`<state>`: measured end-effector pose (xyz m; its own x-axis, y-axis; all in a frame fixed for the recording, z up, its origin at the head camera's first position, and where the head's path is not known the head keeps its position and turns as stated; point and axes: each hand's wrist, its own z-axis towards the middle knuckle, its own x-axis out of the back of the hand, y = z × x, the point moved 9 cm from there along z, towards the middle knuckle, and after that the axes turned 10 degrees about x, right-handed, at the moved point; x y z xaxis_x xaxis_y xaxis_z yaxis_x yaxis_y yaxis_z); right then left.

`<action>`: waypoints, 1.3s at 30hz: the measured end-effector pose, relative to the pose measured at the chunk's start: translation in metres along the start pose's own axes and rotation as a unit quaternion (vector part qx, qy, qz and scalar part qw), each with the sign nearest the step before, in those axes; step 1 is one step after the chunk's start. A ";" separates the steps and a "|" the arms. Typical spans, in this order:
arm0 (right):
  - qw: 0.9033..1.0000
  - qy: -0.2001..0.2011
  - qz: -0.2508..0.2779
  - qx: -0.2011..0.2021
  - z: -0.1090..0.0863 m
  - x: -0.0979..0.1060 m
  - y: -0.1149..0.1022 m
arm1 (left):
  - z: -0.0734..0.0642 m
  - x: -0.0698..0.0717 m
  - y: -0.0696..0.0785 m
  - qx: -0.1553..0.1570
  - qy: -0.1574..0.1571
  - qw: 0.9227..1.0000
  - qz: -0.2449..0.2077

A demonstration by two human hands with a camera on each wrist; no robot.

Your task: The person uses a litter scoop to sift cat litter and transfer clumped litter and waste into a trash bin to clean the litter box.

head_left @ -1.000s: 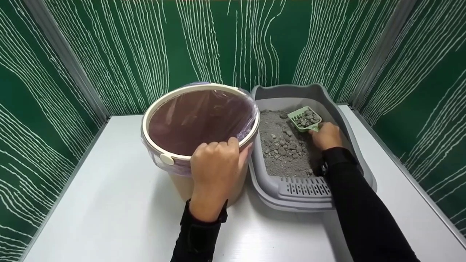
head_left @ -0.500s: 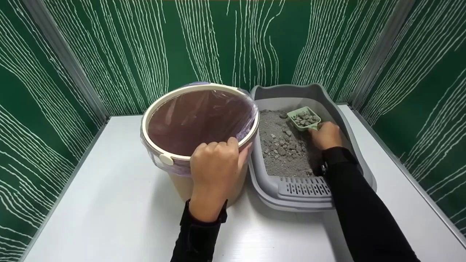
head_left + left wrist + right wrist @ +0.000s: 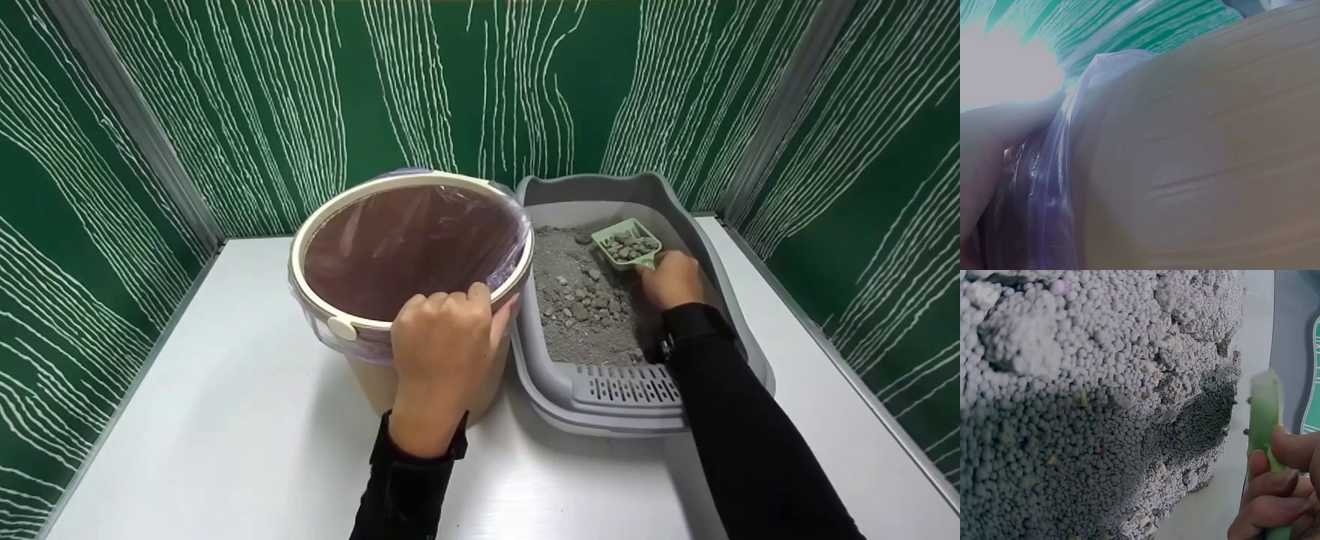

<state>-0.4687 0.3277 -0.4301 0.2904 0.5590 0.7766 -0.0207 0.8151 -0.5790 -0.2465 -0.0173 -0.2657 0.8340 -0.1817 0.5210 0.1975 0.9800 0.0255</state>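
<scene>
My left hand grips the near rim of a beige trash bin, its thumb lying along the outside. A thin clear-purple bag lines the bin and folds over the rim; the left wrist view shows it beside the fingers. Over on the right, my right hand holds a light green litter scoop by its handle, fingers wrapped around it in the right wrist view. Grey clumps lie in the scoop's slotted pan. The scoop is inside the grey litter box, at the far right of the litter.
More clumps lie on the litter in the middle of the box. A slotted step forms the box's front. Bin and box stand side by side on a white table, with green patterned walls around it.
The clumps in the scoop have shifted and lie slightly flatter than a second ago. The scoop and right hand have barely moved; the left hand stays on the bin rim.
</scene>
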 end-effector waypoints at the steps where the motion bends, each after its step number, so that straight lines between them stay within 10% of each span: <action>1: 1.000 0.000 -0.001 0.001 -0.001 0.001 0.000 | 0.000 0.000 0.001 0.000 -0.001 1.000 -0.002; 18: 0.998 -0.048 -0.023 0.035 0.009 0.022 -0.045 | 0.001 0.002 -0.003 0.001 -0.002 1.000 -0.005; 28: 0.993 -0.114 -0.010 0.017 0.009 0.077 -0.070 | 0.000 0.001 0.000 0.003 -0.012 1.000 -0.002; 39: 0.978 -0.165 -0.025 0.122 0.001 0.130 -0.152 | 0.000 0.002 0.001 0.005 -0.009 1.000 0.001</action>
<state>-0.4289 0.2763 -0.2412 -0.0261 0.5035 0.8636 -0.2533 0.8324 -0.4929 -0.2445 -0.0169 -0.2647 0.8250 -0.1790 0.5361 0.1911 0.9810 0.0335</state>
